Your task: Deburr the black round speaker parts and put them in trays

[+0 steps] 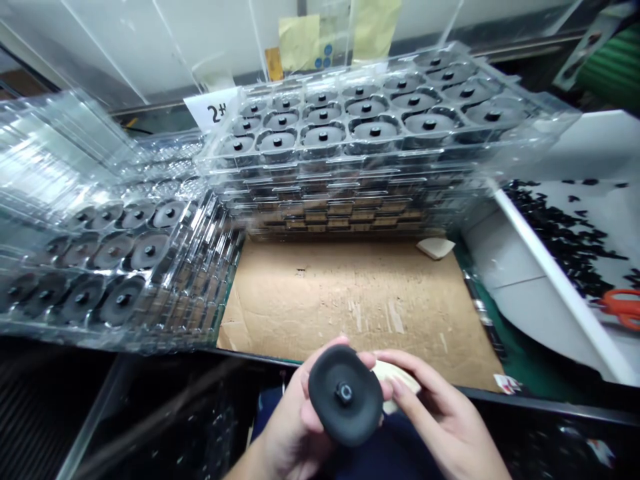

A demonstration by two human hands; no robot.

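Gripping a black disc [350,417] in the closed fingers of the left hand [293,420], near the front edge of a cardboard sheet [340,283], with dished face and central stem toward the camera. Pinching a cream wedge [389,371] between the fingers of the right hand [450,420], close by the disc's rim, with any actual contact too hidden to tell. By all appearances partway through work on this one piece, not yet set down. Beyond the cardboard, a stack of clear trays [345,155] with rows of like discs in the topmost; to the left, another tray stack [193,287], similarly loaded on top. Impossible to tell finished discs from waiting ones, hence no sure count of the remainder. At the cardboard's far right corner, a spare wedge [436,249], untouched. Farther right, small black pieces [560,243] and orange-handled scissors [620,305] in a white bin [560,300].
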